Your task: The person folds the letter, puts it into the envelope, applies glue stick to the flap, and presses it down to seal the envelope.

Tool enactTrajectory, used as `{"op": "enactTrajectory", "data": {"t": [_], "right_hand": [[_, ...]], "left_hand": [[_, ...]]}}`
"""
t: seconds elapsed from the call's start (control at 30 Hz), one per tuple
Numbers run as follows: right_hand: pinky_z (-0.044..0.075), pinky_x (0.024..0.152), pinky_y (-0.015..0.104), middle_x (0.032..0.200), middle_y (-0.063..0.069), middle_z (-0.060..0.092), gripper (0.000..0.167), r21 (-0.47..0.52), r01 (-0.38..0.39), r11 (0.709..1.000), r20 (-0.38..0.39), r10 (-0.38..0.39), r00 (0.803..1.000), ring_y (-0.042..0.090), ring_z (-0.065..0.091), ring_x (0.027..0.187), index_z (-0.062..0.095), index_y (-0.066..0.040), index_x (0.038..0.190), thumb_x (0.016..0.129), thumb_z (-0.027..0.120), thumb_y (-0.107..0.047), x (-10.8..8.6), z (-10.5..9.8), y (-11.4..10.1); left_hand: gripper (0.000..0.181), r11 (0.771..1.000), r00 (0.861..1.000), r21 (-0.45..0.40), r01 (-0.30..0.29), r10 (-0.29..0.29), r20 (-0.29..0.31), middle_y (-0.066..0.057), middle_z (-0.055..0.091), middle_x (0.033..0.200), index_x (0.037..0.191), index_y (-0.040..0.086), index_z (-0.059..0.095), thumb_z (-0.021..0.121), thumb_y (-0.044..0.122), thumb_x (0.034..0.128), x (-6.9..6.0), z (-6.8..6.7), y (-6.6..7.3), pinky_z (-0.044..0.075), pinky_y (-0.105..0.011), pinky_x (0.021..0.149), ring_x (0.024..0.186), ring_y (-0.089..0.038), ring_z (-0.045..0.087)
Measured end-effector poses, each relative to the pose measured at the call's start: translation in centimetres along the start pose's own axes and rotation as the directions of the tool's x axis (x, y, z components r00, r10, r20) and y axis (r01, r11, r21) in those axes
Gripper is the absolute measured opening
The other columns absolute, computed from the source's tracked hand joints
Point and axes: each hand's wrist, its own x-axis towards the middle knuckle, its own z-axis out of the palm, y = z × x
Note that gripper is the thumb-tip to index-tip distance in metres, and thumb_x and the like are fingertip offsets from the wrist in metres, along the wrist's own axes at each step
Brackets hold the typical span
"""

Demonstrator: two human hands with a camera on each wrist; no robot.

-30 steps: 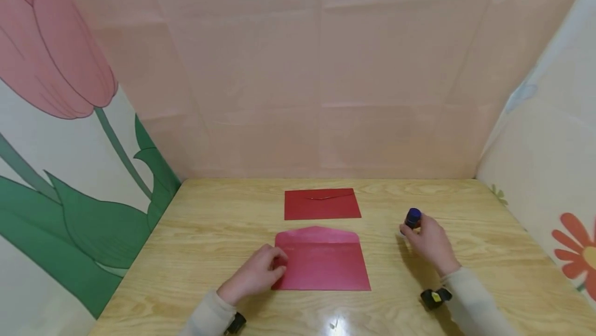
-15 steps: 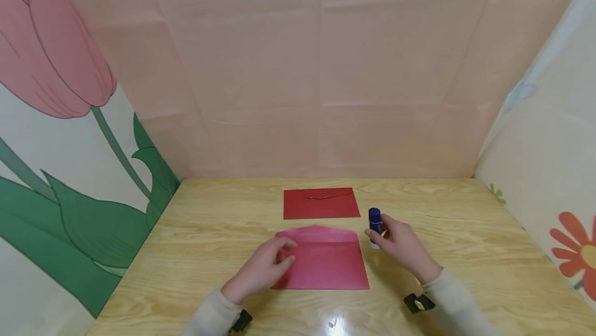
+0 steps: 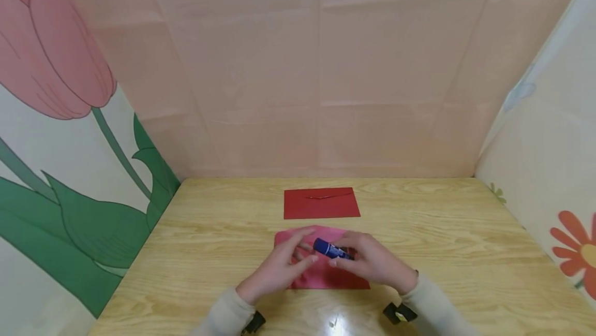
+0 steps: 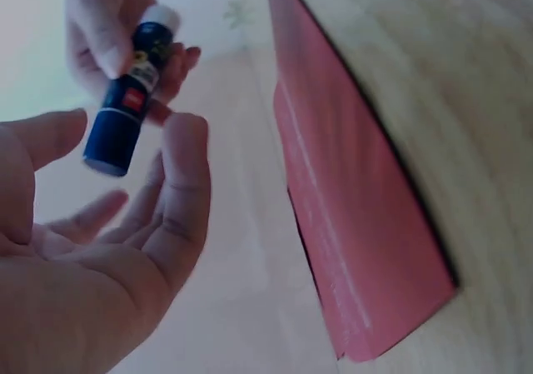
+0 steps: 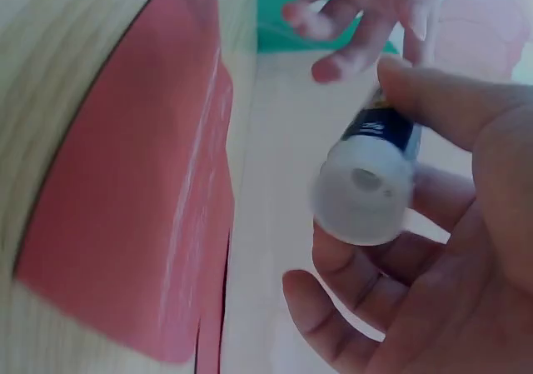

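Above the pink-red envelope (image 3: 321,276), which lies with its flap unfolded, my right hand (image 3: 374,261) pinches a glue stick (image 3: 326,248). The stick has a dark blue cap (image 4: 112,141) pointing toward the left hand and a whitish base (image 5: 366,195) facing the right wrist camera. My left hand (image 3: 279,268) is held near the cap, its fingers spread and loosely bent. In the left wrist view a gap shows between the left fingers (image 4: 185,174) and the cap. Both hands cover part of the envelope in the head view.
A darker red envelope (image 3: 321,206) with its flap closed lies behind the pink-red one on the wooden table (image 3: 223,206). A pinkish sheet (image 3: 321,92) hangs at the back, with flower-printed panels at left (image 3: 70,56) and right (image 3: 535,170).
My right hand has carried the glue stick leftward over the pink-red envelope and tilted it, cap to the left. My left hand has moved right from the envelope's left edge toward the cap.
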Motion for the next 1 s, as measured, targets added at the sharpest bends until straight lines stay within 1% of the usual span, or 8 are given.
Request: {"op": "enactTrajectory", "data": {"t": [0.1,0.2,0.37,0.57,0.67,0.73,0.87,1.0], "right_hand": [[0.051,0.065,0.025,0.088,-0.011,0.065,0.021,0.041,-0.001,0.999,0.010,0.000,1.000,0.008,0.056,0.077,0.075,-0.024,0.099,0.090,0.073,-0.043,0.1,0.4,-0.1],[0.052,0.067,0.025,0.090,-0.007,0.067,0.026,0.138,-0.071,0.988,-0.038,0.077,0.996,0.011,0.059,0.077,0.074,-0.022,0.101,0.086,0.078,-0.043,0.2,0.7,-0.2],[0.055,0.066,0.028,0.094,0.007,0.068,0.037,0.392,-0.181,0.902,-0.085,0.231,0.969,0.020,0.063,0.077,0.069,-0.004,0.109,0.085,0.081,-0.030,0.3,0.9,-0.4],[0.058,0.077,0.035,0.099,0.011,0.065,0.035,0.532,-0.161,0.831,-0.070,0.233,0.970,0.024,0.065,0.083,0.065,0.004,0.115,0.093,0.072,-0.023,0.9,1.3,0.0],[0.058,0.078,0.035,0.096,0.009,0.062,0.031,0.558,-0.136,0.818,-0.065,0.207,0.976,0.025,0.065,0.084,0.063,0.007,0.112,0.097,0.067,-0.020,1.0,1.5,0.2],[0.058,0.077,0.034,0.093,0.008,0.062,0.028,0.544,-0.130,0.829,-0.061,0.194,0.979,0.025,0.064,0.084,0.063,0.006,0.108,0.099,0.065,-0.021,1.0,1.6,0.2],[0.054,0.072,0.031,0.090,0.007,0.062,0.023,0.467,-0.127,0.875,-0.046,0.167,0.985,0.024,0.061,0.080,0.064,-0.002,0.101,0.100,0.063,-0.025,0.7,1.3,0.1],[0.050,0.066,0.027,0.088,0.007,0.062,0.021,0.400,-0.114,0.909,-0.033,0.139,0.990,0.024,0.059,0.076,0.066,-0.006,0.100,0.099,0.064,-0.026,0.4,0.8,-0.1]], "left_hand": [[0.040,0.999,0.999,0.042,-0.010,0.009,0.031,0.005,0.065,0.106,0.138,0.029,0.056,0.064,0.031,0.0992,0.1,0.4,-0.3,0.056,-0.028,0.067,0.082,-0.014,0.062],[0.026,0.997,0.998,0.071,-0.016,0.012,0.056,0.009,0.064,0.090,0.122,0.023,0.067,0.066,0.032,0.0978,0.0,0.7,-0.5,0.054,-0.024,0.061,0.070,-0.008,0.059],[0.021,0.998,0.997,0.058,0.012,-0.016,0.075,0.006,0.061,0.077,0.110,0.019,0.070,0.067,0.035,0.0968,-0.1,0.6,-0.5,0.051,-0.025,0.047,0.054,-0.009,0.056],[0.024,0.996,0.999,0.084,0.007,-0.011,0.044,0.005,0.059,0.077,0.108,0.019,0.070,0.063,0.040,0.0980,0.0,0.2,-0.1,0.049,-0.024,0.051,0.056,-0.007,0.052],[0.027,0.995,0.999,0.102,-0.008,0.003,0.050,0.006,0.056,0.073,0.106,0.016,0.069,0.061,0.041,0.0992,0.0,0.2,0.0,0.047,-0.023,0.051,0.054,-0.007,0.050],[0.031,0.994,0.998,0.111,-0.013,0.005,0.070,0.007,0.053,0.069,0.102,0.013,0.068,0.058,0.042,0.1003,0.0,0.2,0.0,0.045,-0.022,0.050,0.052,-0.006,0.047],[0.038,0.994,0.993,0.110,-0.014,0.001,0.121,0.007,0.049,0.065,0.092,0.008,0.064,0.053,0.043,0.1026,-0.1,0.1,0.0,0.041,-0.021,0.051,0.052,-0.005,0.044],[0.038,0.993,0.990,0.115,-0.028,0.012,0.143,0.009,0.048,0.065,0.090,0.007,0.062,0.053,0.042,0.1030,-0.3,0.0,0.1,0.039,-0.020,0.053,0.054,-0.004,0.043]]}}
